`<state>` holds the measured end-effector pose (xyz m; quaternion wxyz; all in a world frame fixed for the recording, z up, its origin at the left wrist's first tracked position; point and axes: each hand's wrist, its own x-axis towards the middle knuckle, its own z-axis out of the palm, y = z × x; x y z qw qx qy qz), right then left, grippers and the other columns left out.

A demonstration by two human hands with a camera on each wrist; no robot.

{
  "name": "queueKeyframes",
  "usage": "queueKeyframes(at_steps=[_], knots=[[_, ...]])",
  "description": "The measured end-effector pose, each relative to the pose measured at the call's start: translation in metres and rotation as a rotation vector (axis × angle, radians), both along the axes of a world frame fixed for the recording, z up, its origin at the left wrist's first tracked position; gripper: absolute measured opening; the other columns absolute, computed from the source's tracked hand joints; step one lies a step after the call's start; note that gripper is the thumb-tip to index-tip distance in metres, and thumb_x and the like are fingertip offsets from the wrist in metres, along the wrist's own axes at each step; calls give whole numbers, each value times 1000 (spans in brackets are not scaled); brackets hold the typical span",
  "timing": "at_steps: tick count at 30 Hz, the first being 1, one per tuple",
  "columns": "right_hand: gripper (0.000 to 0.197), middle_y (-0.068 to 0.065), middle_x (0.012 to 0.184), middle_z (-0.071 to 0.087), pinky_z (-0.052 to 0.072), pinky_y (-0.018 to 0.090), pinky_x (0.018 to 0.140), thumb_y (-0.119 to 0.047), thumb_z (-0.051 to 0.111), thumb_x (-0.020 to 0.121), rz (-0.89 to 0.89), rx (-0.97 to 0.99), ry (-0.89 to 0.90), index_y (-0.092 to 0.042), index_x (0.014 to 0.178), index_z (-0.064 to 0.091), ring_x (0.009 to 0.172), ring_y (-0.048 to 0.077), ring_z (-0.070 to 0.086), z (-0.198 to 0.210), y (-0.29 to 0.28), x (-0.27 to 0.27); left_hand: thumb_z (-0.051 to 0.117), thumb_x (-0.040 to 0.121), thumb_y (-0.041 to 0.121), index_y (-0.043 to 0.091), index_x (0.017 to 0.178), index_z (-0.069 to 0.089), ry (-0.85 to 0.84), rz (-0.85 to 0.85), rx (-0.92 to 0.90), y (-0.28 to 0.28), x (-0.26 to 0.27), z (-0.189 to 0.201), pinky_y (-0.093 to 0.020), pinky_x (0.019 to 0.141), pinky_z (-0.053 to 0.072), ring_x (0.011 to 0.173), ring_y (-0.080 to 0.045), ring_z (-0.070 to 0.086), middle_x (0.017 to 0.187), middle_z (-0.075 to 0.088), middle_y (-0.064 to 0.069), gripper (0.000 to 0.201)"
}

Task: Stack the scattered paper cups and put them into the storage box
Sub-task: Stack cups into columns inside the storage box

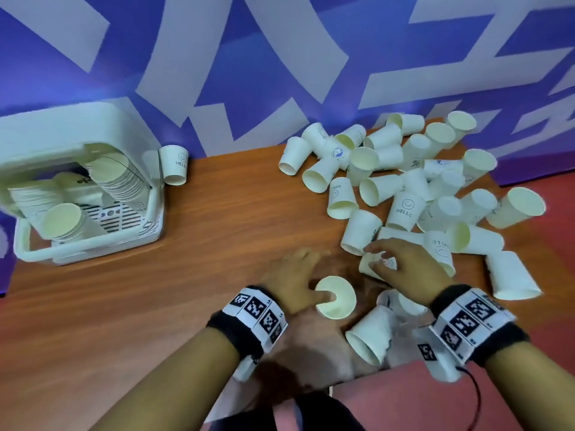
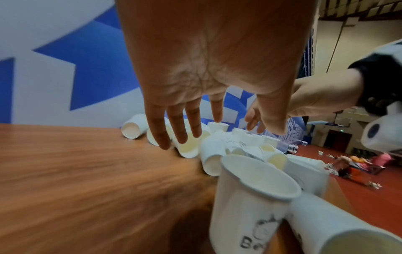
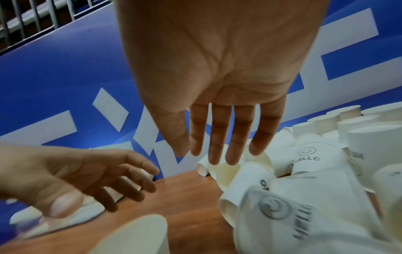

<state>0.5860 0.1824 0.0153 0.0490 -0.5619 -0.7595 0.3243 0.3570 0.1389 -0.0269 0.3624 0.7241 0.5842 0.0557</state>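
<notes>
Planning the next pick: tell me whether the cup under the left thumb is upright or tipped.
Upright: the paper cup shows its round open mouth facing up.

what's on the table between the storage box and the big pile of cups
Mostly bare wood tabletop, seen in the head view. Only one upright cup stands there, right against the storage box; the pile starts well to its right.

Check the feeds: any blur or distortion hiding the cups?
Head view: wide-angle bend, edges soft, cup pile readable. Left wrist view: table motion-smeared, palm fills the top. Right wrist view: near cup blurred, far ones sharper.
</notes>
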Motion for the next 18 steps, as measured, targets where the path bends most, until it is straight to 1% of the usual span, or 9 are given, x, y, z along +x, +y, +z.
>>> queueKeyframes(at_steps=[3,5,7,10,12,14,15,16,18], knots=[[33,-11,113,63,43,29,90,-38,67,82,205,0,-105,-30,113,62,104,11,56,0,-14,24,74,68,49,36,141,26,37,-27,-45,-4,25,-9,-41,106,34,129,-22,36,142,33,6,89],[37,-15,106,64,43,27,81,-47,69,74,373,71,-210,-35,108,63,98,10,58,-4,-26,32,75,66,45,37,142,25,105,-55,-33,-10,36,-13,-37,103,36,127,-22,37,142,31,5,91],[42,-18,98,64,44,29,76,-55,65,62,535,174,-303,-38,101,63,92,11,61,-12,-37,39,75,66,44,38,143,23,170,-91,-10,-14,43,-17,-37,103,36,128,-23,35,145,28,4,93],[59,-15,100,66,49,36,77,-51,67,41,705,281,-335,-39,98,64,90,12,64,-26,-48,44,74,68,44,38,144,19,213,-118,-18,-15,48,-21,-41,102,38,129,-27,33,146,24,1,94],[72,-13,103,64,48,39,82,-52,72,30,771,253,-379,-39,100,62,91,13,63,-40,-53,47,71,72,42,38,144,19,244,-112,-35,-15,50,-21,-42,98,41,126,-28,35,143,27,-1,89],[77,-11,104,63,36,44,92,-48,75,25,802,247,-427,-38,101,60,94,14,60,-53,-54,49,69,75,38,37,144,19,242,-82,-43,-13,49,-21,-42,96,42,122,-29,39,139,30,-2,85],[78,-11,102,64,31,44,93,-44,77,24,808,254,-445,-37,100,61,93,15,60,-60,-54,48,69,75,36,36,144,20,231,-64,-47,-11,47,-21,-42,96,42,121,-30,41,138,30,-2,85],[77,-11,100,65,29,44,93,-40,77,23,815,262,-459,-36,98,63,92,15,61,-64,-53,47,69,75,35,35,144,20,220,-46,-50,-10,46,-21,-43,96,42,119,-30,42,137,30,-2,85],[73,-13,96,66,35,45,92,-35,77,24,820,294,-463,-36,96,66,88,14,63,-69,-51,41,70,75,35,35,144,20,208,-18,-44,-8,43,-18,-44,97,42,119,-30,42,136,31,-3,86]])
